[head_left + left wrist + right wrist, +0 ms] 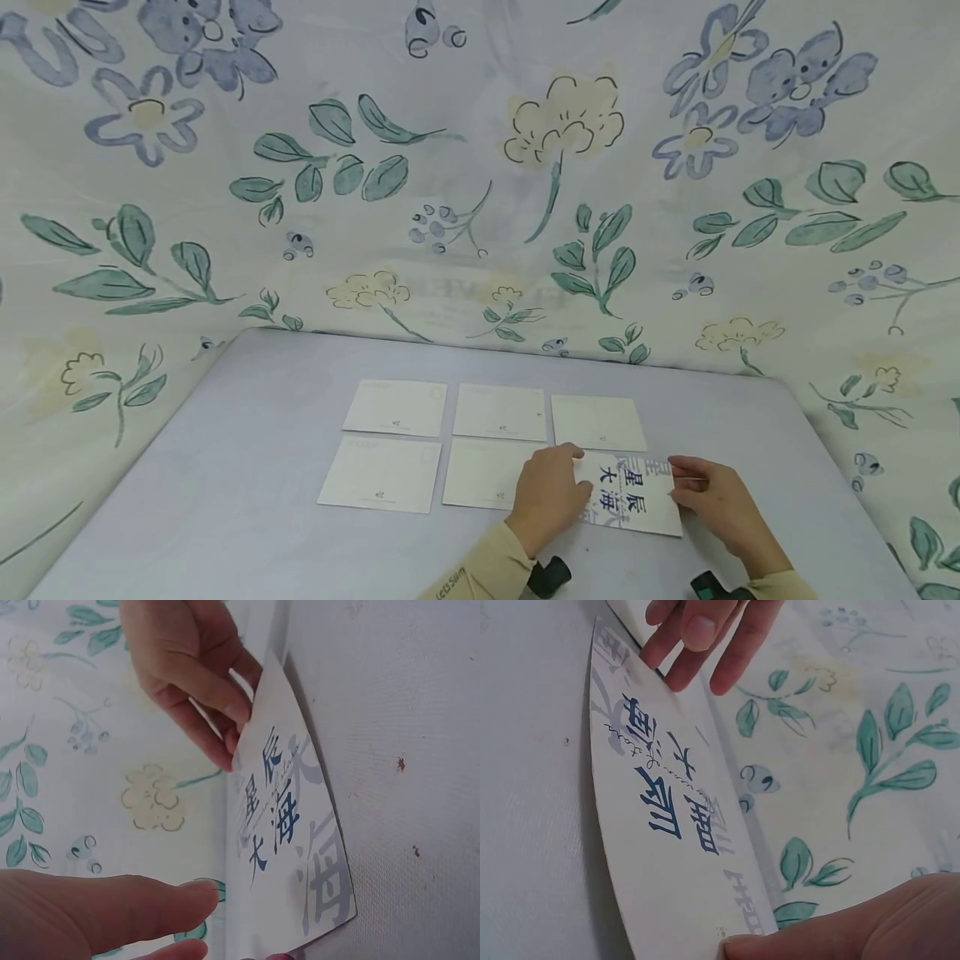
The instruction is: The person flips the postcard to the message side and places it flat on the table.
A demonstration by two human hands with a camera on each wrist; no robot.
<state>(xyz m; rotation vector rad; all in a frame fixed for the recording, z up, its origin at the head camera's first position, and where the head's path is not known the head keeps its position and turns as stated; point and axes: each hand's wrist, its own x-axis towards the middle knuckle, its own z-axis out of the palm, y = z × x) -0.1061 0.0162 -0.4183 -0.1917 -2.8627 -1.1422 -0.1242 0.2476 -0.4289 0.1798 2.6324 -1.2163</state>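
A white postcard point(651, 498) printed with dark blue Chinese characters lies printed side up between my hands, bowed along its length in both wrist views. My right hand point(720, 504) pinches its right end, the thumb point(761, 946) on the printed face and the fingers behind. At its left end my left hand point(550, 492) has relaxed fingers point(735, 656) at the edge. Its thumb point(161, 909) stands off the card in the left wrist view. Part of the blank-faced card point(480, 471) beside it is hidden by my left hand.
Several cream cards lie blank side up in two rows: upper left point(395, 407), upper middle point(500, 411), upper right point(597, 421) and lower left point(381, 473). They rest on a pale table point(225, 467). Floral cloth point(480, 167) hangs behind the table's back edge.
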